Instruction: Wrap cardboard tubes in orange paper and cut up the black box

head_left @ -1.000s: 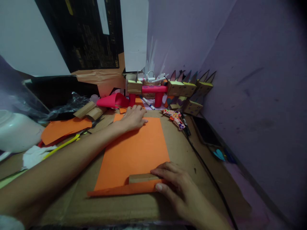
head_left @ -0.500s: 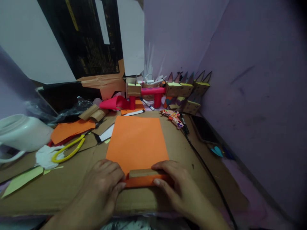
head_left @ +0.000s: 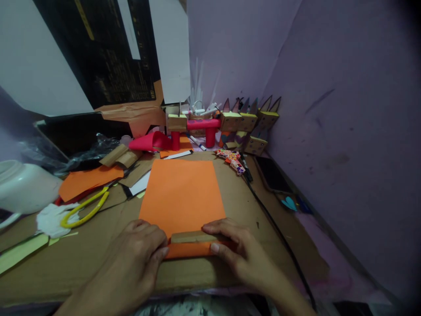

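Observation:
An orange paper sheet (head_left: 182,193) lies flat on a brown cardboard work surface (head_left: 82,259). Its near edge is wrapped up around a small cardboard strip (head_left: 189,237). My left hand (head_left: 140,254) presses the left end of that fold with curled fingers. My right hand (head_left: 235,252) grips the right end, thumb on the orange edge and fingers over the strip. Both hands sit at the near edge of the sheet.
Yellow-handled scissors (head_left: 86,206) and orange paper scraps (head_left: 88,179) lie to the left, beside a white jug (head_left: 24,186). Pink tubes (head_left: 194,129), small cardboard boxes with spikes (head_left: 250,125) and markers stand at the back. A black cable (head_left: 272,224) and a dark phone (head_left: 271,174) lie right.
My left hand has come back from the sheet's far edge to the near fold. Both hands now hold the wrapped strip, and the view has shifted slightly.

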The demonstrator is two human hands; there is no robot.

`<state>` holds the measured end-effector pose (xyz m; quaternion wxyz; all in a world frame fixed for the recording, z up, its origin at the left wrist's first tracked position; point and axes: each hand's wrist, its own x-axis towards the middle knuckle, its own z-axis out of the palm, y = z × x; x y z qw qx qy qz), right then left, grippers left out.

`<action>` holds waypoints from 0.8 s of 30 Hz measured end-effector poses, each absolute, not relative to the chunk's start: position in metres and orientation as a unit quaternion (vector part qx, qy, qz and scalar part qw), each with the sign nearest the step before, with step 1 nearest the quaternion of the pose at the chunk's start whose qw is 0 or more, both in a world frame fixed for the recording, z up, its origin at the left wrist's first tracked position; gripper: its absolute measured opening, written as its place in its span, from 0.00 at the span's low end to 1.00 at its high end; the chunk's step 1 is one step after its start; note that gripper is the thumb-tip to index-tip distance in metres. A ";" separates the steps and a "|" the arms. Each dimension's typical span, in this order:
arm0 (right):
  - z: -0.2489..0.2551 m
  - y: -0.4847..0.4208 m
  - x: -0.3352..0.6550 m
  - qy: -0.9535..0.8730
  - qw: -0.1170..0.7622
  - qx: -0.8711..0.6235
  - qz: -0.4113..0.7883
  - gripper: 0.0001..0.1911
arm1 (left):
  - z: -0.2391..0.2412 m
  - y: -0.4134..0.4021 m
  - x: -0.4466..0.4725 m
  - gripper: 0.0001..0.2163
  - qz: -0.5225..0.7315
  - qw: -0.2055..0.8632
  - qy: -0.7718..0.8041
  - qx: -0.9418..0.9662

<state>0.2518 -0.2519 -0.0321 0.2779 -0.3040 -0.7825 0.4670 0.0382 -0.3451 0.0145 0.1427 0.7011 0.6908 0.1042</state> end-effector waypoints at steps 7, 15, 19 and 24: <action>-0.031 -0.255 0.253 -0.795 0.276 -0.303 0.446 0.12 | 0.014 -0.354 0.040 0.12 0.175 0.115 0.700 0.683; -0.028 -0.257 0.255 -0.808 0.270 -0.301 0.427 0.11 | 0.030 -0.271 0.029 0.21 0.052 0.071 0.600 0.795; -0.027 -0.256 0.254 -0.814 0.260 -0.304 0.421 0.11 | -0.004 -0.221 0.024 0.25 -0.013 0.097 0.587 0.804; -0.027 -0.255 0.254 -0.815 0.250 -0.304 0.426 0.12 | -0.030 -0.208 0.024 0.26 -0.008 0.081 0.598 0.797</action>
